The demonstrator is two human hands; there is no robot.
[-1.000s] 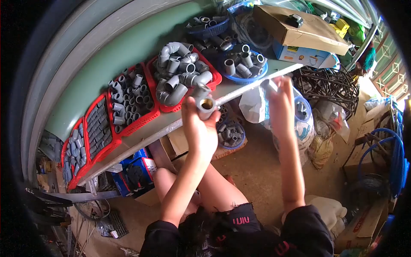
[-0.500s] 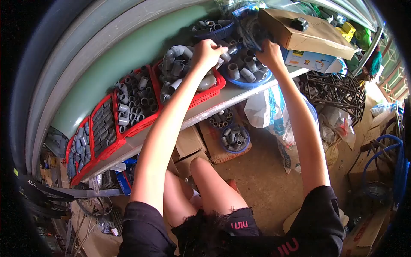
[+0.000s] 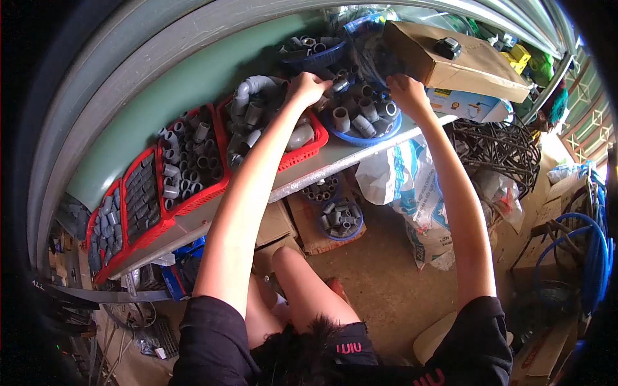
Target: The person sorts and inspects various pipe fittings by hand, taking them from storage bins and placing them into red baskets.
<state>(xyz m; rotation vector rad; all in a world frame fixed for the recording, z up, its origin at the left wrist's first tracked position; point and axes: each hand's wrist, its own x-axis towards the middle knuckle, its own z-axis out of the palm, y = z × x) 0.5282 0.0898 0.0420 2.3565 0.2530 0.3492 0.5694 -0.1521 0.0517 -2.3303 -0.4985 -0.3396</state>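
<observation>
Several fittings (image 3: 365, 108) in blue basket (image 3: 368, 139), between left hand (image 3: 309, 89) and right hand (image 3: 407, 94); grips: cannot tell.

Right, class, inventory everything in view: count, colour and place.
Red baskets: four, red, on the shelf
Blue baskets: three clearly visible, blue, two on shelf, one below
Pipe fittings: uncounted, grey, mostly in baskets
Cardboard box: one, brown, shelf's right end
Small object: one, black, atop the box
Sack: one, white and blue, below shelf
Metal rods: uncounted, dark, right of sack
Hoses: uncounted, blue, far right
Left hand: one, bare, near fittings
Right hand: one, bare, near the box
Sleeves: two, black, bottom
</observation>
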